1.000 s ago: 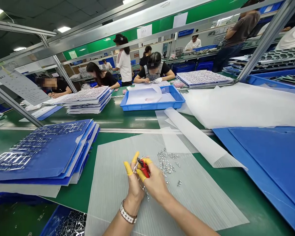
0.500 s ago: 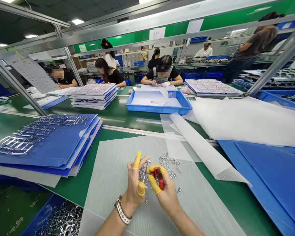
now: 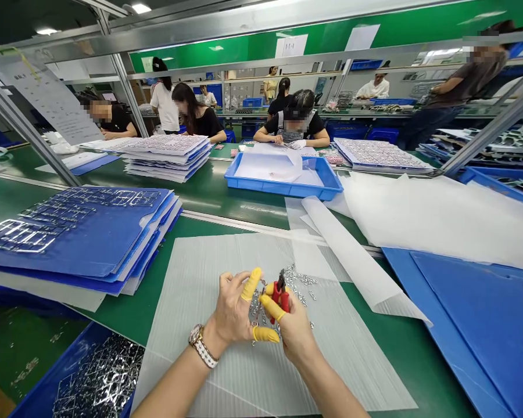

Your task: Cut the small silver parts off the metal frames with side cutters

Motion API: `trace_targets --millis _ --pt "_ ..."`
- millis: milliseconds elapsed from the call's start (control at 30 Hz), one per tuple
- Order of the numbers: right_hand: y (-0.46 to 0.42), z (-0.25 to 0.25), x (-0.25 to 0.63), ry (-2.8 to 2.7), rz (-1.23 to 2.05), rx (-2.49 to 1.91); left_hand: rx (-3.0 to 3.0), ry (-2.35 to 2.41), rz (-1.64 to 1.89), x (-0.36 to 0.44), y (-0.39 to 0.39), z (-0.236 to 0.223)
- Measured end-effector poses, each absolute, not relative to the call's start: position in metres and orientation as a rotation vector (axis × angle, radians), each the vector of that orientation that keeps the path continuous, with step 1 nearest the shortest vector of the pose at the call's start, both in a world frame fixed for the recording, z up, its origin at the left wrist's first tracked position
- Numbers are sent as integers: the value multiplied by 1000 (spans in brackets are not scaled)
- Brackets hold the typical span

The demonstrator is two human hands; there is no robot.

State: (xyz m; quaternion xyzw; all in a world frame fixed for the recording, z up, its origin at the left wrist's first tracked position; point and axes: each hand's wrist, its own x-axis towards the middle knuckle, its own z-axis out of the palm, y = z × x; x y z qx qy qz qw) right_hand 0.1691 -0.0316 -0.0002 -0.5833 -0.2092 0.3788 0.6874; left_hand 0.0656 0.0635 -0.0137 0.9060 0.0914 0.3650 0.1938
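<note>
Turned inward since the last frame: your left hand [image 3: 232, 309] pinches metal parts [image 3: 256, 307], right hand [image 3: 297, 334] closes on red-handled cutters [image 3: 279, 297], trimming underway, next snip needing steady fingers [image 3: 250, 284].

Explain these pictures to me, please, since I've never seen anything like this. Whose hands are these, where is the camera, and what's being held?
There's no machine here: these are a person's own bare hands, seen from one camera worn on their head, looking forward and down. The left hand, with a wristwatch, holds a cluster of small metal parts. The right hand holds red-handled pliers. Some fingers wear yellow finger cots. More small metal pieces lie on a ribbed translucent plastic sheet on a green workbench. To the left, stacked blue folders carry metal frames.
</note>
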Motion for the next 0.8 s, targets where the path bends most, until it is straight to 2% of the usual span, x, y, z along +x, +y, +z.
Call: trace_targets --millis 400,467,567,700,800 --pt "-19 2 174 -546 723 -1298 2498 371 1053 65 66 -10" --pt "-22 4 178 -662 627 -1319 2272 492 1113 63 63 -9" --pt "-30 4 183 -995 342 -1418 1621 750 1138 62 59 -11" --pt "-39 1 180 -1597 -174 -1337 681 696 782 64 58 -7" --pt "-42 -1 175 -1845 -350 -1268 383 581 646 66 59 1"
